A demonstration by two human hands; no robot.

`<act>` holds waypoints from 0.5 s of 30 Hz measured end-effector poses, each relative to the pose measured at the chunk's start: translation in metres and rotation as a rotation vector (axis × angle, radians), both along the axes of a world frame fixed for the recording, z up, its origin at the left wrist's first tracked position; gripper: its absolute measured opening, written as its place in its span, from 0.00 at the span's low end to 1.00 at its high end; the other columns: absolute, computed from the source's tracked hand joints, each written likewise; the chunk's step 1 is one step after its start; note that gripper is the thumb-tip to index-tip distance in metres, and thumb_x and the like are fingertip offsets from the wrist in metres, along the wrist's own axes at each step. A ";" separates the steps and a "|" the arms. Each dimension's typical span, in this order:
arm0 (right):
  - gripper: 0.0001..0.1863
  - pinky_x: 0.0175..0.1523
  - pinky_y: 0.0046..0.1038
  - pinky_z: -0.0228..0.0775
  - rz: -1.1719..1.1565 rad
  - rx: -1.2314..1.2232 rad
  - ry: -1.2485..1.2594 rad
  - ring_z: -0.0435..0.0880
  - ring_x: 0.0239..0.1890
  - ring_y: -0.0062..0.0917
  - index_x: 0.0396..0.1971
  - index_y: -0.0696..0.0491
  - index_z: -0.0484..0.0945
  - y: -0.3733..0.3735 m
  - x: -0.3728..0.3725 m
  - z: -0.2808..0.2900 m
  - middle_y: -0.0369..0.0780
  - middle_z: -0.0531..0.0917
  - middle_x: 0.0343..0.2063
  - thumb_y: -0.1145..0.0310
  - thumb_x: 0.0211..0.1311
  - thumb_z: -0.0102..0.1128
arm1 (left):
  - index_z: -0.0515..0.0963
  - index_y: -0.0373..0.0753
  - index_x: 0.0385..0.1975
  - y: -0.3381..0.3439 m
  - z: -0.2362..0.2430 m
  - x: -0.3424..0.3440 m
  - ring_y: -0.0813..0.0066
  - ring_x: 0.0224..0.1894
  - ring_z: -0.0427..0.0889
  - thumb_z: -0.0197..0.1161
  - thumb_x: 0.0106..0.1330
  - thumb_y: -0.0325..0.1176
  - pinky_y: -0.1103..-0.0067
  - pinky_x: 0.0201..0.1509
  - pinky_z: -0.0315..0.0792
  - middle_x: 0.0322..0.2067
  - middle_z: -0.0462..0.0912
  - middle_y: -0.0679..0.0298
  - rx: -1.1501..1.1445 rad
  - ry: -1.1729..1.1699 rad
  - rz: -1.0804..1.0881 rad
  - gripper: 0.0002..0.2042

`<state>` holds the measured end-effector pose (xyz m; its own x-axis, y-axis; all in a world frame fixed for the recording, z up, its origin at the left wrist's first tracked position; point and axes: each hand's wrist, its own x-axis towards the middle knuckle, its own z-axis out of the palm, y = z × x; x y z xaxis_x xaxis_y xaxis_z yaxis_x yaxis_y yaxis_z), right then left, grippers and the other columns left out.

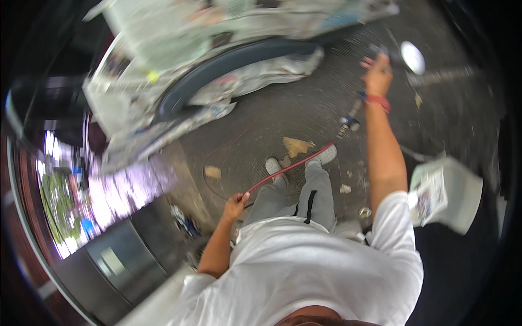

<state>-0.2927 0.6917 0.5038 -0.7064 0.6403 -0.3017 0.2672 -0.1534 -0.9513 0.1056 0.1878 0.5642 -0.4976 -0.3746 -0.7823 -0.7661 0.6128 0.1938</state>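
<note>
The red hose [288, 169] runs across the dark floor [283, 108], from the left hand [235, 206] low by the person's leg, past the grey shoes [326, 155], up to a metal joint [348, 124] under the right arm. The left hand is curled shut around the hose. The right hand [378, 73] is stretched far out and closed around a dark tool [378, 54] with a round silver cup [412, 57] just beside it; it looks like a spray gun, but it is blurry, so I cannot be sure. The hose seems to hang from that tool.

The hose looks thin, bendy and light, and I think it would slide easily through a loose hand. It could catch on a foot, since it lies right by the shoes. A good place to hold it is the part near the leg, where it sags. The tool looks harder and heavier, best held by its handle.

A car [217, 60] fills the top left, wrapped in pale paper sheets [163, 38], with a dark curved arch left bare. A small yellow bit [153, 76] sticks to the paper. On the right stands a white boxy bin [457, 193] with a printed paper [429, 195] on its side. Tan scraps [296, 145] lie on the floor
</note>
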 end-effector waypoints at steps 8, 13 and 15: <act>0.36 0.22 0.24 0.76 0.347 0.074 0.016 0.90 0.44 0.30 0.65 0.60 0.72 -0.092 0.065 0.010 0.48 0.87 0.45 0.41 0.80 0.39 | 0.86 0.38 0.41 -0.019 0.005 0.063 0.54 0.42 0.87 0.70 0.64 0.58 0.65 0.49 0.77 0.35 0.89 0.52 -0.200 0.140 0.188 0.25; 0.35 0.22 0.24 0.77 0.529 0.064 0.013 0.90 0.44 0.32 0.71 0.58 0.67 -0.207 0.134 0.031 0.49 0.86 0.47 0.43 0.81 0.40 | 0.87 0.39 0.43 -0.071 -0.014 0.165 0.52 0.47 0.87 0.71 0.62 0.58 0.64 0.54 0.77 0.40 0.89 0.54 -0.508 0.293 0.189 0.25; 0.35 0.22 0.24 0.77 0.559 0.031 0.023 0.89 0.44 0.32 0.72 0.58 0.65 -0.256 0.160 0.045 0.49 0.86 0.47 0.44 0.81 0.39 | 0.87 0.40 0.42 -0.094 -0.022 0.212 0.53 0.47 0.86 0.73 0.61 0.56 0.64 0.56 0.76 0.40 0.89 0.54 -0.636 0.301 0.274 0.24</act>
<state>-0.1328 0.4361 0.5487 -0.9472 0.1751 -0.2687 0.2785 0.0338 -0.9598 0.3173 0.0937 0.5427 -0.4800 -0.8496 -0.2185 -0.8769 0.4719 0.0912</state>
